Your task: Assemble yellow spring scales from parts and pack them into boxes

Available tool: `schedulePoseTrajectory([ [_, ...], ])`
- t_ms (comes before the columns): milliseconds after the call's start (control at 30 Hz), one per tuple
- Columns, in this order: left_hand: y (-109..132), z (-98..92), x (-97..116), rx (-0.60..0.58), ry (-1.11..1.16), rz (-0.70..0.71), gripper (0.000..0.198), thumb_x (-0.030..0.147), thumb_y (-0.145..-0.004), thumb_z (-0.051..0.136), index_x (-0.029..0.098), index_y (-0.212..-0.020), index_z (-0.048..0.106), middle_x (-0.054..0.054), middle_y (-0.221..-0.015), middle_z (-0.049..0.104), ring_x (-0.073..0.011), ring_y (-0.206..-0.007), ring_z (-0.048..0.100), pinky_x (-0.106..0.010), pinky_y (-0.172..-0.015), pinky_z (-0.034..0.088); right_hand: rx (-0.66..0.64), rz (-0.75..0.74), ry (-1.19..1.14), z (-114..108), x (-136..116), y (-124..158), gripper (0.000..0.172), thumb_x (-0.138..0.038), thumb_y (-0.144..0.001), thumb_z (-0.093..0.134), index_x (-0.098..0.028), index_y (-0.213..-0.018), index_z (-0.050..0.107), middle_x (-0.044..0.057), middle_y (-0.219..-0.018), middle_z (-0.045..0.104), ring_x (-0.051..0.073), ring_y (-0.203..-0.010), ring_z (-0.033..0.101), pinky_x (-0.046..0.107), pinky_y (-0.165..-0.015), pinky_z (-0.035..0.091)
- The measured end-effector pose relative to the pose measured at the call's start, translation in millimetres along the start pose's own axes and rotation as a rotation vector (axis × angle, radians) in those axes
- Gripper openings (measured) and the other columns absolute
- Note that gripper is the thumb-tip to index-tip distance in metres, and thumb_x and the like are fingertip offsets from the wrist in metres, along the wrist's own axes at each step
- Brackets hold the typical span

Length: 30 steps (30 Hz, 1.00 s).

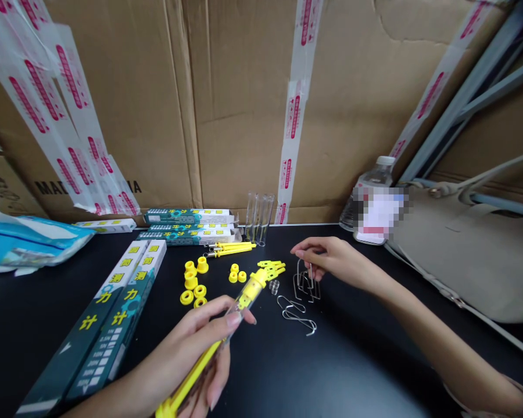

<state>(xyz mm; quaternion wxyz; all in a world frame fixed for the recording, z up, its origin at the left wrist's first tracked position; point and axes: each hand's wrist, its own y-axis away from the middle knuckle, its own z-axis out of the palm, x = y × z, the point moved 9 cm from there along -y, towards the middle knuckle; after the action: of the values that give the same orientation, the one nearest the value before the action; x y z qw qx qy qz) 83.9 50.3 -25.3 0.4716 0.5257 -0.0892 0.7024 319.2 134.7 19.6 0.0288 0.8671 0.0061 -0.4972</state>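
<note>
In the head view, your left hand [198, 337] is wrapped around a clear plastic tube with a yellow flanged cap and yellow inner parts [245, 300], held at a slant over the black worktop [296, 377], its capped end pointing away from you. Your right hand [326, 255] is nearly closed, thumb and fingers drawn together at a cluster of silver bent-wire hooks [311, 287]; you cannot tell whether one is gripped. Just nearer to you lie loose silver curved wire hooks [297, 319], with small silver coil springs [274, 287] beside the tube's cap and flat yellow plastic pieces [279, 267] beyond it. To the left of the tube sit three small yellow plastic caps [237, 276] and, farther left, a group of larger yellow flanged rings and caps [192, 281]. Behind these lie slim yellow rods with metal ends [233, 249], near clear empty-looking tubes [259, 217]. Two long green-and-white cardboard boxes [108, 313] lie side by side on your left, and a beige bag [470, 255] rests on your right.
</note>
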Motion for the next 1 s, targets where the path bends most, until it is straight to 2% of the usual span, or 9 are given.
schedulePoseTrajectory([
  [167, 2, -0.4, 0, -0.002, 0.060, 0.021, 0.055, 0.066, -0.078, 0.068, 0.021, -0.107, 0.054, 0.005, -0.051, 0.064, -0.0126, -0.026, 0.057, -0.013, -0.023, 0.042, 0.009, 0.035, -0.087, -7, 3, 0, 0.036, -0.038, -0.083, 0.076, -0.010, -0.107, 0.073, 0.002, -0.067, 0.068, 0.013, -0.055, 0.068, 0.022, -0.055, 0.060],
  [300, 3, 0.5, 1, -0.011, 0.062, 0.024, 0.053, 0.062, -0.077, 0.072, 0.019, -0.103, 0.055, 0.005, -0.064, 0.067, -0.0108, -0.028, 0.058, -0.012, -0.022, 0.041, -0.046, 0.056, -0.156, -2, 5, 2, 0.042, -0.035, -0.077, 0.081, -0.009, -0.109, 0.075, 0.005, -0.074, 0.071, 0.014, -0.060, 0.071, 0.026, -0.061, 0.064],
  [533, 2, 2.3, 2, -0.015, 0.031, -0.004, 0.054, 0.064, -0.077, 0.072, 0.019, -0.103, 0.054, 0.006, -0.059, 0.063, -0.0082, -0.026, 0.054, -0.011, -0.022, 0.041, -0.130, 0.063, -0.210, 10, 4, 4, 0.030, -0.031, -0.074, 0.085, -0.010, -0.095, 0.080, 0.005, -0.070, 0.074, 0.016, -0.065, 0.075, 0.026, -0.066, 0.064],
  [733, 3, 1.1, 2, 0.022, 0.001, -0.011, 0.055, 0.066, -0.077, 0.070, 0.020, -0.102, 0.053, 0.007, -0.058, 0.062, -0.0088, -0.026, 0.054, -0.011, -0.023, 0.041, -0.181, 0.100, -0.349, 12, -8, 11, 0.031, -0.033, -0.078, 0.083, -0.010, -0.098, 0.077, 0.007, -0.079, 0.076, 0.017, -0.075, 0.077, 0.024, -0.074, 0.064],
  [867, 5, 0.3, 5, 0.091, -0.006, 0.015, 0.059, 0.073, -0.074, 0.066, 0.020, -0.095, 0.052, 0.007, -0.057, 0.062, -0.0070, -0.024, 0.051, -0.010, -0.021, 0.037, -0.259, 0.117, -0.491, 28, -19, 19, 0.028, -0.032, -0.075, 0.086, -0.011, -0.092, 0.075, 0.007, -0.088, 0.077, 0.014, -0.076, 0.076, 0.021, -0.074, 0.063],
  [1000, 6, 0.2, 7, 0.125, -0.011, 0.012, 0.058, 0.074, -0.074, 0.066, 0.021, -0.090, 0.049, 0.006, -0.056, 0.061, -0.0073, -0.024, 0.050, -0.010, -0.021, 0.035, -0.325, 0.114, -0.620, 57, -29, 27, 0.027, -0.033, -0.075, 0.086, -0.014, -0.083, 0.070, 0.004, -0.084, 0.076, 0.011, -0.072, 0.074, 0.018, -0.070, 0.061],
])
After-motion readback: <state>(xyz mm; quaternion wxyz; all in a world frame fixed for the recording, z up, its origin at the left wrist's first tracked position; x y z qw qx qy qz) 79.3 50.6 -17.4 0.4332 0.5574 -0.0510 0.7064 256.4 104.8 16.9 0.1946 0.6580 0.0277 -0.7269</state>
